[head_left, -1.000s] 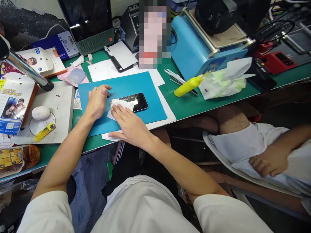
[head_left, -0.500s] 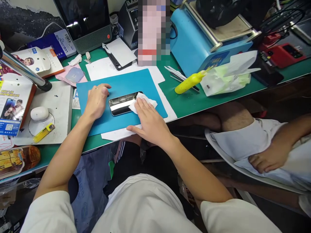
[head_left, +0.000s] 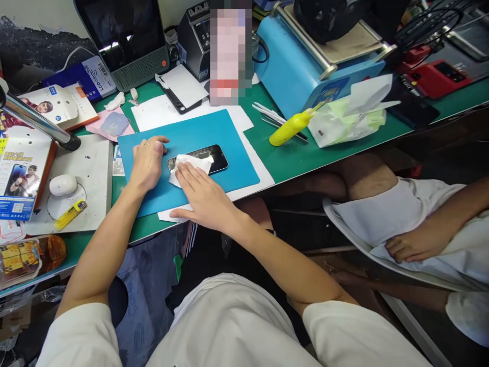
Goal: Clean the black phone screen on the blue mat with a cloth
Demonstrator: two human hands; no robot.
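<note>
A dark phone [head_left: 218, 159] with a glossy, streaked face lies on the blue mat [head_left: 237, 171]. My right hand [head_left: 206, 196] presses a white tissue [head_left: 205, 163] onto the phone's left part, fingers flat over it and thumb stretched out to the side. The tissue hides the glass beneath it. Just left of the phone, my left hand [head_left: 147, 163] rests on the mat with fingers curled in, one finger pointing partly outward. Nothing shows in it.
To the right are a yellow squeeze bottle [head_left: 290, 129], a tissue pack [head_left: 344, 125] and a blue machine [head_left: 298, 66]. At left, a lighter [head_left: 71, 214] and a white earbud case [head_left: 63, 184] lie on a grey board [head_left: 95, 204]. A seated person's hand [head_left: 414, 242] rests at right.
My right hand has slid the tissue leftward across the phone, uncovering its right end. My left hand stays beside the phone. The whole view has shifted slightly.
</note>
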